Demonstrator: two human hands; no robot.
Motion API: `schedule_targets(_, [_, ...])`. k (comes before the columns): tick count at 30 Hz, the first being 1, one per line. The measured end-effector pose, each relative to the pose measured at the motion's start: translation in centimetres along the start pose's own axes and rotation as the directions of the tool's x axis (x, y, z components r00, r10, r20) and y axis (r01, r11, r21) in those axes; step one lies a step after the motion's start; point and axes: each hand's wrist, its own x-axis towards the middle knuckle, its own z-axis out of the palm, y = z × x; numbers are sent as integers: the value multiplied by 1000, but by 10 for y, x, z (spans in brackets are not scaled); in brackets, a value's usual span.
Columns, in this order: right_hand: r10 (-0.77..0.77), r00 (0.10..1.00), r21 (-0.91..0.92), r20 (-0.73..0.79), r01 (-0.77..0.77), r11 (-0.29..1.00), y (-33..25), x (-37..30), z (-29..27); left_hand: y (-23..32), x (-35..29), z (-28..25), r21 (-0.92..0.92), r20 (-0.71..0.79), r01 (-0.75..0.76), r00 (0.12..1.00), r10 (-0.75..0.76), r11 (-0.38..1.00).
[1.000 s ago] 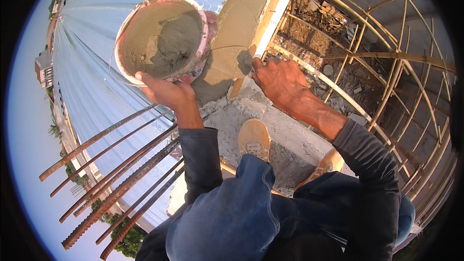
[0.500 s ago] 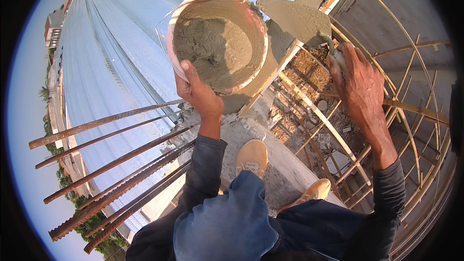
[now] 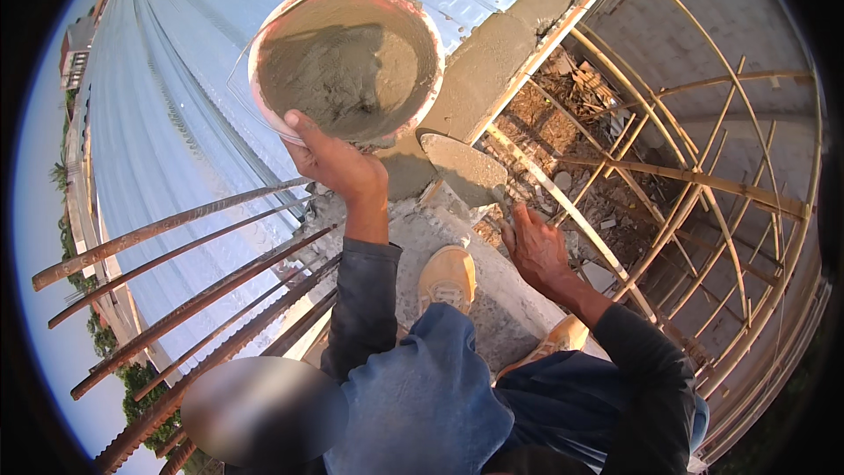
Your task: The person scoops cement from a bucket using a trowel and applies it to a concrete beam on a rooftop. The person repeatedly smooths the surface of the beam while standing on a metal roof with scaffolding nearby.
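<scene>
My left hand [image 3: 341, 163] is closed on the lower-left rim of a mortar-smeared, pinkish-white bucket [image 3: 434, 79], its thumb over the edge. The bucket tilts toward me, and grey wet mortar [image 3: 325, 79] lies inside. A thin wire handle hangs at its left side. My right hand [image 3: 547, 251] grips a trowel by its handle, which the fingers mostly hide. The mortar-coated trowel blade [image 3: 466, 170] is over the near end of a mortar strip [image 3: 488, 66], right below the bucket. Whether the blade touches the strip I cannot tell.
A wooden board [image 3: 552, 40] edges the strip. Rusty rebar rods [image 3: 171, 226] jut out at left, beside corrugated metal sheets [image 3: 202, 70]. Poles [image 3: 563, 195] cross above a rubble-strewn drop at right. My shoes [image 3: 448, 274] stand on a rough concrete ledge [image 3: 519, 317].
The trowel has come down and left from the strip's upper part to its near end, with my right hand. The bucket and left hand have shifted slightly left in view.
</scene>
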Motion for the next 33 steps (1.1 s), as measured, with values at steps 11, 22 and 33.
schedule_targets(11, [-74, 950, -186, -303, 17, 982, 34, 9, -109, 6, -3, 7, -80, 212, -48, 975, 64, 996])
schedule_targets(22, [-245, 883, -529, -400, -4, 849, -24, 6, -221, -8, -3, 0, 2, 286, -151, 947, 144, 989])
schedule_targets(33, [-610, 738, -797, -290, 166, 580, -126, 151, -150, -8, -7, -3, 93, 234, -80, 971, 56, 993])
